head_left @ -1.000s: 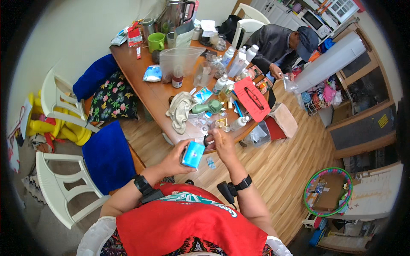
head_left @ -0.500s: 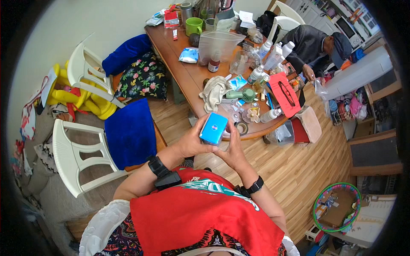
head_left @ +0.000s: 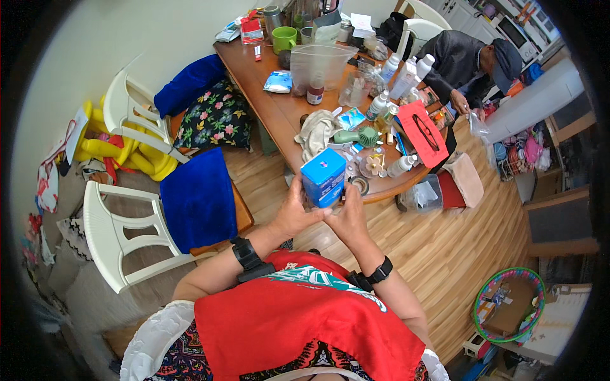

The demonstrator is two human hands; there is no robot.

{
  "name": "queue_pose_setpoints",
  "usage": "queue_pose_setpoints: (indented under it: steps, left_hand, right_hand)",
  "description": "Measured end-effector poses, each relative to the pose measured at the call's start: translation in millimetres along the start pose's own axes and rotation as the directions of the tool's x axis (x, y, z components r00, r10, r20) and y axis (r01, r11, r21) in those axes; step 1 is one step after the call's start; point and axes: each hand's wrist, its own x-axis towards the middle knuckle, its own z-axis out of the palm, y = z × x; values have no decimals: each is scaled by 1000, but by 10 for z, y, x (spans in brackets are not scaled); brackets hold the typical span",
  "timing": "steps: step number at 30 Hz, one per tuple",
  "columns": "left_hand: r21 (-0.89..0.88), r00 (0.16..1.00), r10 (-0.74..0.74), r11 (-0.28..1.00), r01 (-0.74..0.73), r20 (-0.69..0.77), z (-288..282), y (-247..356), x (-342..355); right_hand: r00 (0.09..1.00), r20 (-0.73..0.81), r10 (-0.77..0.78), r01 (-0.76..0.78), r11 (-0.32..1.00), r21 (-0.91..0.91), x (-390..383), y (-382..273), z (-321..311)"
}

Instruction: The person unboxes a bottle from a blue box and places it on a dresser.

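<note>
Between both hands I hold a small blue box point(head_left: 325, 178) with white print on its front, raised over the near edge of the table. My left hand point(head_left: 297, 208) grips its left side, and my right hand point(head_left: 348, 216) its right side, with the thumbs near the lower edge. The box's front and top face me; its back is hidden. Just beyond it on the wooden table point(head_left: 270, 108) lie a crumpled beige cloth point(head_left: 316, 131), a green handheld fan point(head_left: 357, 136) and a roll of tape point(head_left: 359, 185).
White bottles point(head_left: 401, 166), a red sheet with glasses point(head_left: 422, 134), a clear zip bag point(head_left: 321, 66) and a green mug point(head_left: 284, 39) crowd the table. White chairs point(head_left: 130, 235) stand at left. Another person point(head_left: 467, 60) in a dark jacket bends at far right. A hoop point(head_left: 509, 305) lies lower right.
The blue box has been tilted up so that its printed front shows as well as its top. Both hands have shifted, now gripping its sides lower down.
</note>
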Motion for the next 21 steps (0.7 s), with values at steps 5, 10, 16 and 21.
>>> queue_pose_setpoints:
  steps: [5,10,16,21]
  left_hand:
    - [-108,988,-116,989,105,-98,-143,-54,89]
    - [-237,971,-230,948,211,-56,-313,-28,70]
    - [-390,937,-346,857,336,48,-361,80,-12]
    - [-117,921,-337,924,363,197,-402,129,-7]
  right_hand:
    - [993,117,-17,8,997,76,-20,-3,-106]
    - [944,319,87,-157,967,201,-126,248,-180]
    - [860,505,69,-378,751,541,-149,234,-65]
    - [804,586,101,-455,739,497,-95,248,-47]
